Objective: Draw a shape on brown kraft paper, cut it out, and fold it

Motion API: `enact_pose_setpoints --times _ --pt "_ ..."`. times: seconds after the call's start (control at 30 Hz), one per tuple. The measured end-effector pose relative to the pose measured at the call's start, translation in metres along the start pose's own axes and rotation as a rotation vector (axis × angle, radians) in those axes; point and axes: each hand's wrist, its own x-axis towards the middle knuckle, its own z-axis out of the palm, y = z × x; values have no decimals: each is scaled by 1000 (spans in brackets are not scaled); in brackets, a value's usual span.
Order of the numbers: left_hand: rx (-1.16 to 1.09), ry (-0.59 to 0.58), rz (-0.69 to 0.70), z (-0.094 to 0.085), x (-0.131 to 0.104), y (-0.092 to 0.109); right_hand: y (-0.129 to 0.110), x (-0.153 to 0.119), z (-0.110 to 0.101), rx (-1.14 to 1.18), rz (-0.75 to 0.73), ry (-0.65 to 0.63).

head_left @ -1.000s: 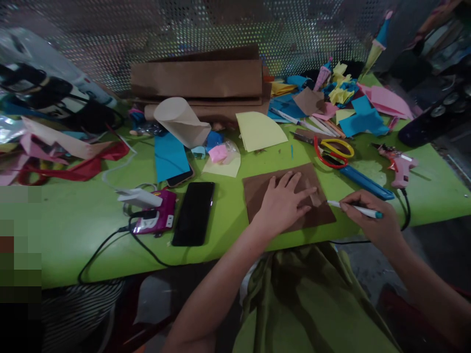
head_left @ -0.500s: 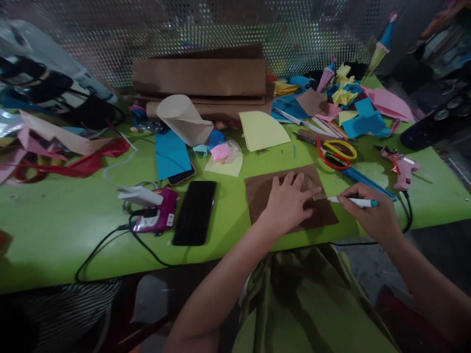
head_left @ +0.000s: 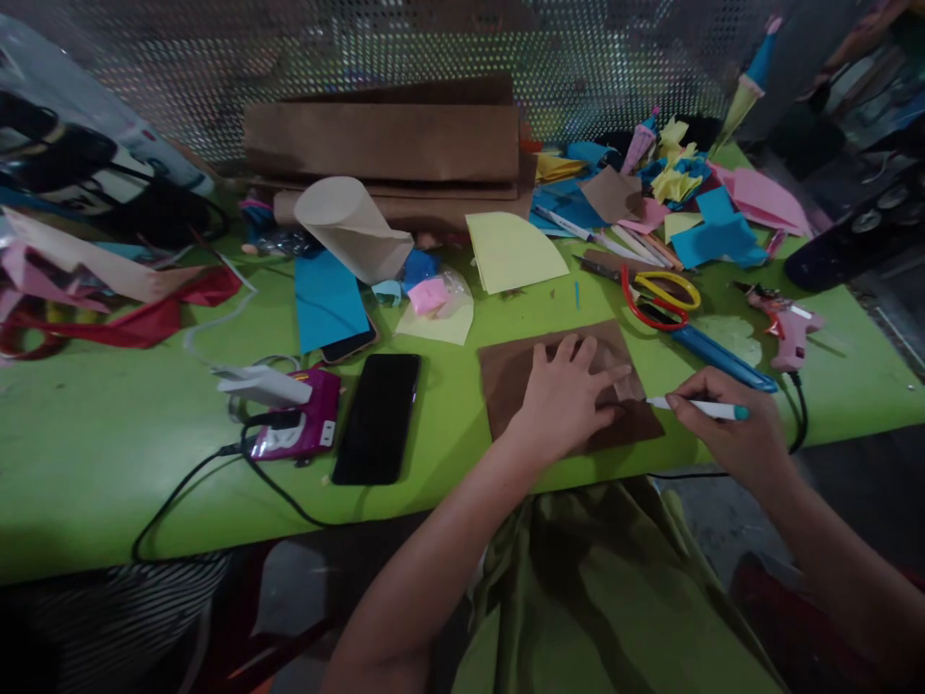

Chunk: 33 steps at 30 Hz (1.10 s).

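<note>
A sheet of brown paper point(head_left: 506, 376) lies flat on the green table near its front edge. My left hand point(head_left: 565, 395) presses on it with fingers spread. Under and beside those fingers shows a small clear, see-through piece point(head_left: 627, 384), whose kind I cannot make out. My right hand point(head_left: 733, 424) grips a white marker with a teal end point(head_left: 712, 410). Its tip points left and meets the brown sheet at the right side of the clear piece.
Behind the sheet lie red-and-yellow-handled scissors point(head_left: 661, 299) and a blue cutter point(head_left: 723, 357). A pink glue gun point(head_left: 791, 333) is at right. Left stand a black phone point(head_left: 380, 419) and a purple power socket point(head_left: 303, 424). A rolled paper cone point(head_left: 354, 226) sits further back.
My right hand and the marker have moved slightly down and to the right along the clear piece. My left hand stays in place. The view has shifted a little.
</note>
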Motion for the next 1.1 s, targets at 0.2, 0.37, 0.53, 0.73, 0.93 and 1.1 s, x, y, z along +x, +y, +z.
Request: enact_pose_setpoints --times 0.2,0.37,0.53,0.73,0.93,1.1 --pt "-4 -2 6 2 0 -1 -5 -8 -1 44 -15 -19" --pt "10 10 9 3 0 -1 -7 -19 0 75 -24 -55" --pt "9 -13 6 1 1 0 -11 -29 0 75 -43 -56" --pt "24 -21 -7 0 1 0 -13 -39 4 43 -85 -41" --pt "21 0 -2 5 0 -1 -20 -48 11 50 -99 -59" --pt "18 -18 -11 3 0 0 -20 -49 9 107 -47 -66"
